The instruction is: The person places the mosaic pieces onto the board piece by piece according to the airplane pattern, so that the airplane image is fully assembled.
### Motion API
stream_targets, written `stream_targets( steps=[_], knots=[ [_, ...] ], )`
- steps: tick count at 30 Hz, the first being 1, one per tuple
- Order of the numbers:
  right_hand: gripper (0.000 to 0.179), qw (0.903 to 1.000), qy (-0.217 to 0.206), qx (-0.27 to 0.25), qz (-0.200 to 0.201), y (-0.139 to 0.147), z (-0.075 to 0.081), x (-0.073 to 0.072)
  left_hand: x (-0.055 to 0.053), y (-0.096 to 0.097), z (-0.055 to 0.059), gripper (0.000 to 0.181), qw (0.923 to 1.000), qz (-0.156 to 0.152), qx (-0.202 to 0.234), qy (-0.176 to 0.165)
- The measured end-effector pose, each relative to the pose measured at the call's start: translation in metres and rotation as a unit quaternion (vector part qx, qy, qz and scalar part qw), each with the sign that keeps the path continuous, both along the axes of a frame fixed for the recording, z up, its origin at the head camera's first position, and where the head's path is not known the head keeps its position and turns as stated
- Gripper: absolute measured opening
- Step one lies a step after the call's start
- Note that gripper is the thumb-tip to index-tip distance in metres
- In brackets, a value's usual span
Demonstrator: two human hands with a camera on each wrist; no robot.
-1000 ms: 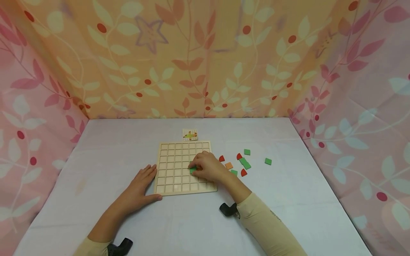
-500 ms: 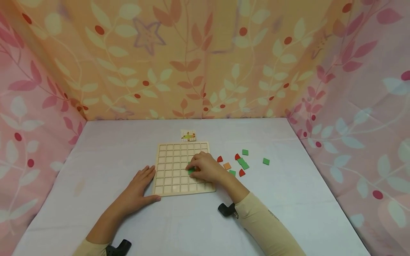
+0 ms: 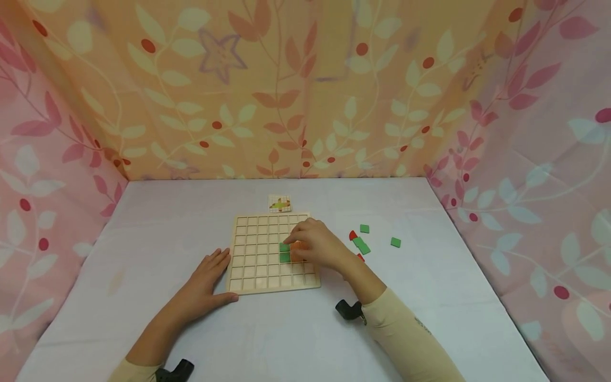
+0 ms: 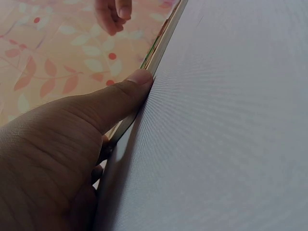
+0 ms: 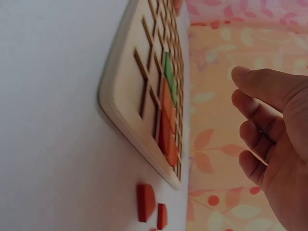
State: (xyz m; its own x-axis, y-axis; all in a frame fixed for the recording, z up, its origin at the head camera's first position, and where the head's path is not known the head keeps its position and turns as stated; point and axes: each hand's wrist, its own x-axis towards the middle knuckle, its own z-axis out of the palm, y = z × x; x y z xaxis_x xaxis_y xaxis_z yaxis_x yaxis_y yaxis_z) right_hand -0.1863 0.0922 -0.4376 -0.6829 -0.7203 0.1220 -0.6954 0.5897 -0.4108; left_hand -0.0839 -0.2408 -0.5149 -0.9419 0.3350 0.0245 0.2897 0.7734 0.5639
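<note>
A wooden grid board lies on the table in the head view. My left hand rests at its left side, fingers straight along the edge and thumb at the near corner. Two green square tiles sit in its cells, with orange tiles beside them, partly covered by my right hand. That hand hovers over the board; the right wrist view shows its fingers loosely bent and holding nothing. There, a green tile, orange tiles and a red piece form a row on the board.
A small pattern card lies behind the board. To the right are loose green tiles and red quarter-round pieces. Two more red pieces show beside the board's corner in the right wrist view. Patterned curtains enclose the table.
My right hand has let go of the green tile and lifted up and to the right, uncovering the green and orange tiles in the board. My left hand has stayed at the edge.
</note>
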Motion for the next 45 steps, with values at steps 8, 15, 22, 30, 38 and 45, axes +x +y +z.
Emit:
stream_targets(
  steps=[8, 15, 22, 30, 38, 45],
  knots=[
    [0.024, 0.9991, 0.023, -0.018, -0.03, 0.028, 0.019, 0.009, 0.004, -0.002, -0.002, 0.11, 0.9997, -0.002, 0.008, 0.024],
    [0.027, 0.9958, 0.019, -0.04, -0.08, 0.059, 0.03, 0.009, 0.001, -0.001, -0.001, 0.112, 0.9999, -0.002, 0.005, 0.013],
    [0.029, 0.9913, 0.03, -0.063, -0.112, 0.092, 0.032, 0.008, 0.0, -0.001, 0.001, 0.113, 1.0, -0.003, -0.002, 0.0],
    [0.028, 0.9848, 0.026, -0.087, -0.148, 0.131, 0.028, 0.011, -0.002, 0.0, 0.001, 0.112, 1.0, -0.006, 0.003, 0.002],
    [0.03, 0.9797, 0.049, -0.104, -0.164, 0.17, 0.02, 0.011, 0.0, 0.002, 0.0, 0.113, 1.0, 0.004, -0.002, -0.001],
    [0.029, 0.9739, 0.048, -0.095, -0.2, 0.202, 0.007, 0.009, 0.0, 0.002, -0.001, 0.112, 1.0, 0.006, -0.003, 0.003]
  ],
)
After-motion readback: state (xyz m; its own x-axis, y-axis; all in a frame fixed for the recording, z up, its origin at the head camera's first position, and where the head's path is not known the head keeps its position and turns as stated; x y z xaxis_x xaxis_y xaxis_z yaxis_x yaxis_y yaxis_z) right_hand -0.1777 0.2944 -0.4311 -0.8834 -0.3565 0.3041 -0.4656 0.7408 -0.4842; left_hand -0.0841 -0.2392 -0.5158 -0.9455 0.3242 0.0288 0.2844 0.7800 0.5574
